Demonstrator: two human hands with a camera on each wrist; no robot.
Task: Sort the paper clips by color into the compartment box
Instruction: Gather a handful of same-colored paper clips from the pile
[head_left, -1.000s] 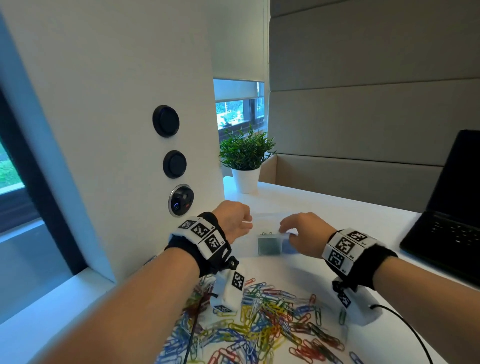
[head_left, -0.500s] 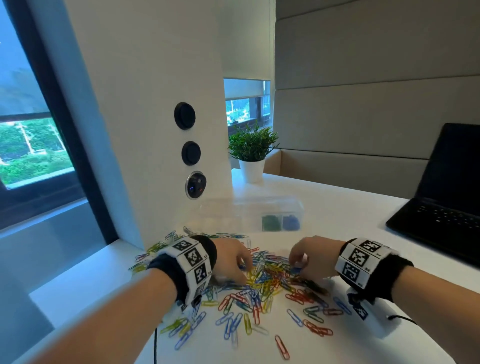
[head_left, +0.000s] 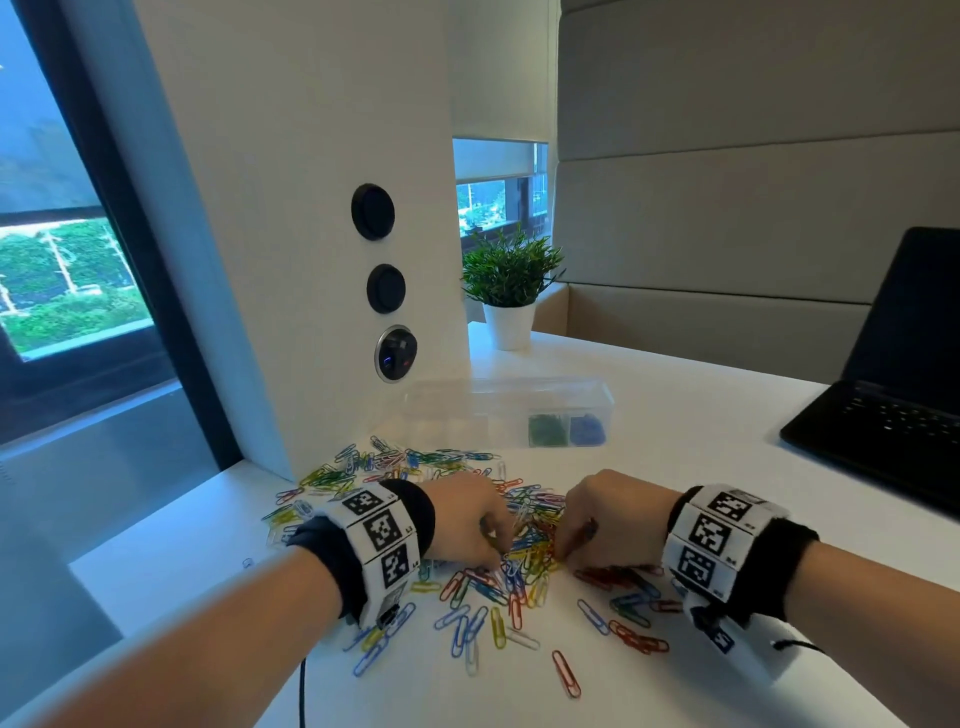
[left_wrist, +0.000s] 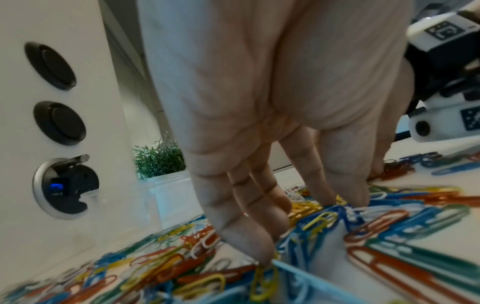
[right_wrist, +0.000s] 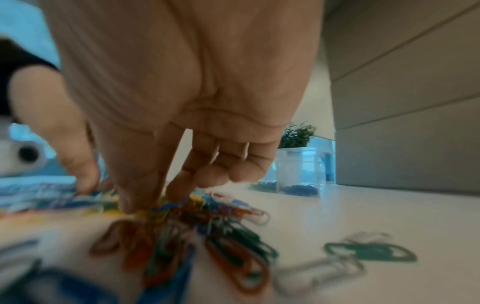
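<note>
Paper clips (head_left: 498, 566) are piled mid-table (head_left: 701, 431); compartment box (head_left: 511, 415) is set behind, against the wall panel (head_left: 291, 260). Left hand (head_left: 467, 519) fingers (left_wrist: 249, 242) are pressed straight into the pile. Right hand (head_left: 602, 514) pinch state cannot be told; wrist view blurred. Bare table is seen right of the box.

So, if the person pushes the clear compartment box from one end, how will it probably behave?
The compartment box looks like thin clear plastic with only two cells filled, so it is probably light and would slide easily on the smooth white table. It is long and low, so tipping seems unlikely, but an end push may turn it.
</note>
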